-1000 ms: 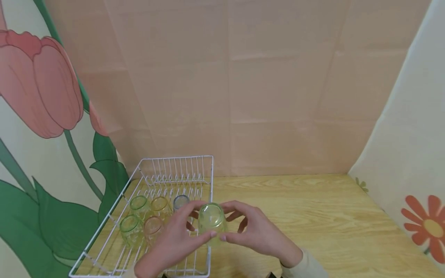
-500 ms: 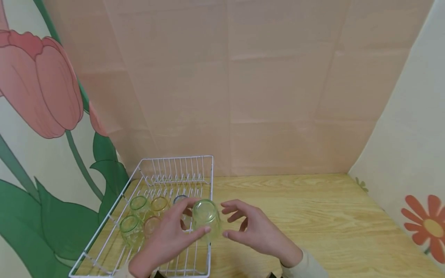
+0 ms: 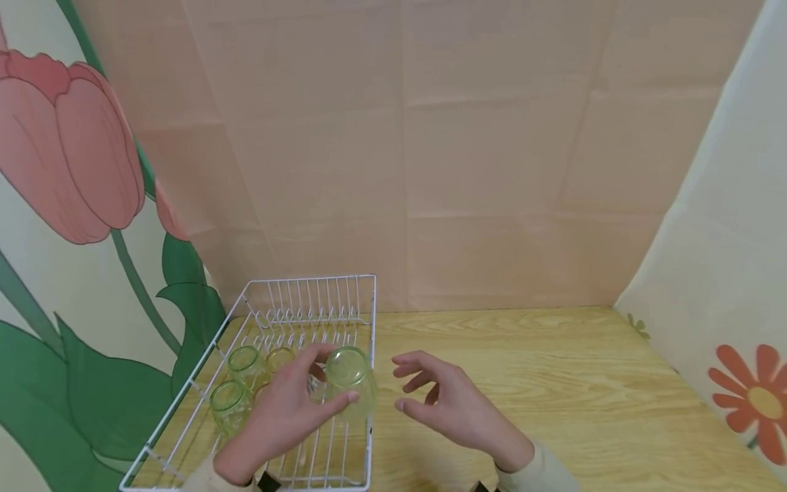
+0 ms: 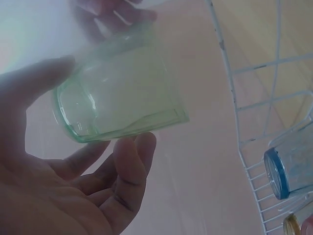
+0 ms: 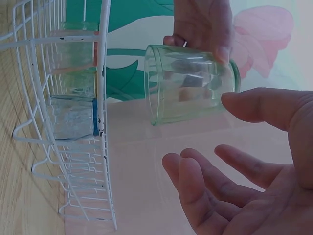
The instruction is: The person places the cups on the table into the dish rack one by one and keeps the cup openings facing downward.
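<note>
Right hand [image 3: 451, 403] off green glass [image 3: 349, 374], fingers relaxed; left hand [image 3: 279, 417] alone grips it, shifted leftward over rack [image 3: 246, 301].

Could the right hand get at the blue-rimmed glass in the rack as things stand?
Probably not directly: the left hand and its green glass sit between the open right hand and the blue-rimmed glass inside the wire rack.

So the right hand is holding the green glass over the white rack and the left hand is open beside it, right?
Not quite: the hands are swapped. The left hand holds the green glass over the white wire rack, and the right hand is open beside it, off the glass. The head view shows this.
</note>
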Demonstrator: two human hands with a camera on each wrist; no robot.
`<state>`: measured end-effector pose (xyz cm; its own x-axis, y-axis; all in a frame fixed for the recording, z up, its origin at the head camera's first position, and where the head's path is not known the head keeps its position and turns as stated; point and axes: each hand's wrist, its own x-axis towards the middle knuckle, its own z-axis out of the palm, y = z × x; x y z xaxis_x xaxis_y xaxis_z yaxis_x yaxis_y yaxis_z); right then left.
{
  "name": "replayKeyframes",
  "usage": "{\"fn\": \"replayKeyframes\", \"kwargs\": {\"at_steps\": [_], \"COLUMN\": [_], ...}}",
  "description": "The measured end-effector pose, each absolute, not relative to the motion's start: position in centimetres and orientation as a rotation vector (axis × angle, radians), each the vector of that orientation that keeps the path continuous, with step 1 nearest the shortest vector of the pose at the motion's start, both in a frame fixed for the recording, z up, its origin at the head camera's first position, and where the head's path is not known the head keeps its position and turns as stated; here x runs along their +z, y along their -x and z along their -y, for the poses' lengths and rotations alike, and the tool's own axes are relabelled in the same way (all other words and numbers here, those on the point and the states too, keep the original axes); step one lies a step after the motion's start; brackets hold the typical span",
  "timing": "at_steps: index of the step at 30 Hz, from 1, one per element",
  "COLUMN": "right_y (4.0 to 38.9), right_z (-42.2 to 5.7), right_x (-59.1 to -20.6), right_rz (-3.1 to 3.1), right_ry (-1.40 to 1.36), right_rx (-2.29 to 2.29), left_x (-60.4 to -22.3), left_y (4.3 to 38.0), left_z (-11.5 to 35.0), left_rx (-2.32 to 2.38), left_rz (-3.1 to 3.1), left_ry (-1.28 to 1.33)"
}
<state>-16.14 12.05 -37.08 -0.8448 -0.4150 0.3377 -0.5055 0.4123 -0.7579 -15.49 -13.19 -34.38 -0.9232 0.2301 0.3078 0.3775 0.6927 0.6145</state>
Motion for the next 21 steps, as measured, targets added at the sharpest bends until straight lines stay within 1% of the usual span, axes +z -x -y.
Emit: {"fn": "replayKeyframes", "kwargs": {"at_steps": [10,21], "right_y": [16.1,16.3], "right_z": [-12.0,-11.9], "right_x": [-37.4,-37.3], "right_rz": [2.556,2.555], "right_ry": [-0.822,-0.84], "right_rx": [1.459,1.454], "left_x": [-34.0,-34.1], "left_y": [16.3,17.6], "left_z": [14.2,15.8], "left_rx": [-1.106,-1.047], "left_rz": [2.732,2.899], "left_ry": [0.412,0.282]}}
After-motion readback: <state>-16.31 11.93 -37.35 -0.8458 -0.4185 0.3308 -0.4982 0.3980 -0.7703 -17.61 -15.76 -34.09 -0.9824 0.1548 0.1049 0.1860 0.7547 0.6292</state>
